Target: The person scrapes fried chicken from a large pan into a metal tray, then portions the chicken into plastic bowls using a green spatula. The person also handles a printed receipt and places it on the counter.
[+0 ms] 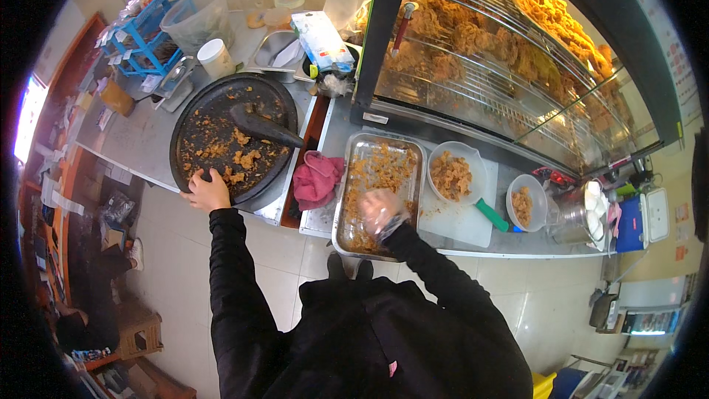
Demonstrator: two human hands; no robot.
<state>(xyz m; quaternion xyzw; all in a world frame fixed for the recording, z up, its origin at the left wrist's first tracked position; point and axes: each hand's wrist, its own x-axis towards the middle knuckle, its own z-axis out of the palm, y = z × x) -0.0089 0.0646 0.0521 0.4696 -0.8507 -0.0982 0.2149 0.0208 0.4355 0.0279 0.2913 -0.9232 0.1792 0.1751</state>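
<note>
My left hand (208, 192) rests with spread fingers on the near rim of a large black stone mortar (177, 144). Crumbs and pieces of fried food lie in the mortar beside a dark stone pestle (268, 126). My right hand (383, 211), in a clear plastic glove, is blurred over a steel tray (421, 177) strewn with fried crumbs (382, 169); whether it holds any cannot be told. Right of the tray, a white plastic bowl (479, 169) holds fried pieces on a white cutting board (471, 227). A green knife handle (492, 215) juts out beside the bowl.
A pink cloth (317, 180) lies between mortar and tray. Behind stands a glass warming cabinet (476, 116) of fried chicken. A smaller bowl (540, 202) and a steel pot of eggs (573, 220) are at right. A white tub (216, 59) stands behind the mortar. Another person (97, 288) sits at far left.
</note>
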